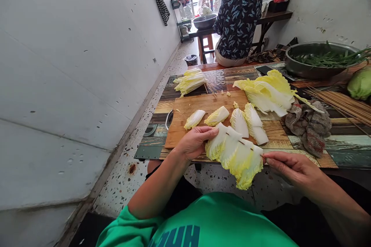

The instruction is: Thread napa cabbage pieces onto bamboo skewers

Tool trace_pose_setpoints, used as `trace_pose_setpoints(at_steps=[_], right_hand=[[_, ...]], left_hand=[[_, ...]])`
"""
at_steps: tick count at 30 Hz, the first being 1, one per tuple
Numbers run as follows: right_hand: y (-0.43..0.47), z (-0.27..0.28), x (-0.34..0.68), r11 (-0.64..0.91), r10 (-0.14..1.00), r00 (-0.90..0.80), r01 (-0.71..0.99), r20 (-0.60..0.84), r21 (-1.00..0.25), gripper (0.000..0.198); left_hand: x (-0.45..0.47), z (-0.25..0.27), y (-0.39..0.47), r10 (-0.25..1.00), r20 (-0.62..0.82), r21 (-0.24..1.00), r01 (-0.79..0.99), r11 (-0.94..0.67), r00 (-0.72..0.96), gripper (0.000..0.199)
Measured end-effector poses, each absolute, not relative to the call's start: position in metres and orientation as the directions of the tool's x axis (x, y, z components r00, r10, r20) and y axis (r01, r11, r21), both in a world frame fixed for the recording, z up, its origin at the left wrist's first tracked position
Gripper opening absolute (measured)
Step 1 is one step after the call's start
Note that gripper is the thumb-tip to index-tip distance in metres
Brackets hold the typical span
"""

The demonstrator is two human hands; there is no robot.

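Several napa cabbage leaf pieces (236,150) hang side by side on a thin skewer, held over the table's near edge. My left hand (195,142) pinches the leaf piece at the left end between thumb and fingers. At the other end, my right hand (290,166) is closed on the skewer, most of which is hidden in the leaves and fingers. Just beyond, cut cabbage pieces (217,116) lie on a wooden cutting board (185,104). Skewered cabbage (189,82) is piled past the board's far left corner.
Loose cabbage leaves (268,90) lie right of the board, near a crumpled cloth (310,127) and bamboo skewers (342,104). A metal basin (307,67) of greens stands behind them. Another person (240,19) sits beyond the table, back turned. A wall (72,65) runs along the left.
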State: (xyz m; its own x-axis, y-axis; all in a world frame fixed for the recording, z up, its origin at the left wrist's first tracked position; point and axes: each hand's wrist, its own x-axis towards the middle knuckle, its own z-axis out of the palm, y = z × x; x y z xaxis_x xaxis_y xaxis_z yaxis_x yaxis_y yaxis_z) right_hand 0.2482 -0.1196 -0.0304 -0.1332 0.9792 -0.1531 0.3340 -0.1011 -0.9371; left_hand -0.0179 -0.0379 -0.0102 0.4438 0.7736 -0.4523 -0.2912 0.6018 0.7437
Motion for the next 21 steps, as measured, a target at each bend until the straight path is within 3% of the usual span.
trace_pose_setpoints(at_steps=[7, 11, 13, 17, 21], right_hand=[[-0.115, -0.035, 0.245, -0.102, 0.978, -0.147, 0.274, -0.146, -0.956, 0.057], [-0.111, -0.028, 0.251, -0.124, 0.984, -0.106, 0.17, -0.143, -0.978, 0.051], [-0.108, -0.024, 0.251, -0.177, 0.983, -0.039, 0.04, -0.179, -0.983, 0.05], [-0.101, -0.016, 0.239, -0.199, 0.979, 0.009, -0.185, -0.204, -0.962, 0.051], [-0.098, -0.013, 0.219, -0.196, 0.981, -0.042, -0.178, -0.191, -0.964, 0.051]], left_hand=[[-0.021, -0.012, -0.029, 0.796, -0.437, 0.764, -0.295, 0.574, 0.419, 0.044], [-0.032, -0.015, -0.03, 0.966, -0.218, 0.877, -0.406, 0.255, 0.136, 0.044], [-0.037, -0.016, -0.033, 0.988, -0.147, 0.892, -0.425, 0.155, 0.05, 0.042], [-0.039, -0.018, -0.043, 0.949, -0.241, 0.846, -0.436, 0.309, 0.206, 0.047], [-0.028, -0.018, -0.045, 0.938, -0.247, 0.773, -0.534, 0.343, 0.245, 0.056]])
